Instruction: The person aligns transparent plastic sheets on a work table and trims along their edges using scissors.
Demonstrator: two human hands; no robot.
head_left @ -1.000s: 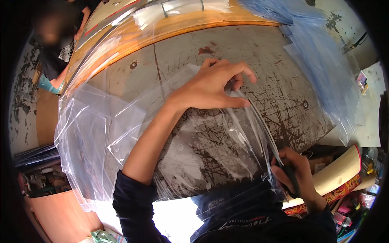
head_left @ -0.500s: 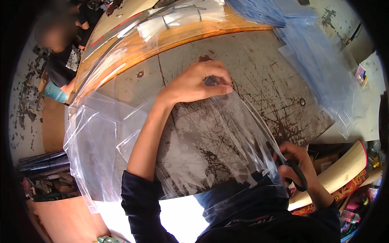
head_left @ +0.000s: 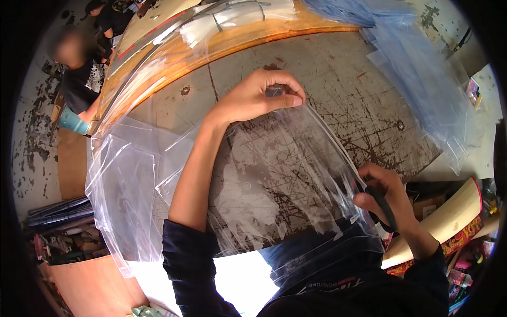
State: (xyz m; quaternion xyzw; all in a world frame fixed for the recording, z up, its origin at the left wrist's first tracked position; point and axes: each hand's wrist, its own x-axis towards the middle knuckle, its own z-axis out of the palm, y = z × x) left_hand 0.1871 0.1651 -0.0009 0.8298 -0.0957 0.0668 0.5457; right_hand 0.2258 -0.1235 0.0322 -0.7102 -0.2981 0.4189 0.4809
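We note the left hand (head_left: 248,98) over the middle of the scratched table (head_left: 369,71), thumb and index fingertip closed in a pinch on the upper corner of a clear plastic sheet (head_left: 296,169). The sheet lies across the table in front of the wearer, its lower part hanging over the near edge against the dark clothing, its right edge running as a narrow line from that pinch down to the right hand (head_left: 397,196). There the fingers are closed round a black handle (head_left: 384,207), probably that of scissors; the blades are lost in glare and folds, so we cannot tell whether they are parted. More clear sheets (head_left: 124,174) lie at the left, and bluish sheets (head_left: 417,90) hang over the table's far right side, well apart from the cut line. Our judgement on technique: keep the edge taut between pinch and blades, since film this thin would likely buckle and fold into the cut; pull in line with the edge rather than sideways; advance in long, even strokes; smooth the wrinkles near the right hand; and keep the left fingertips clear of the blade path.
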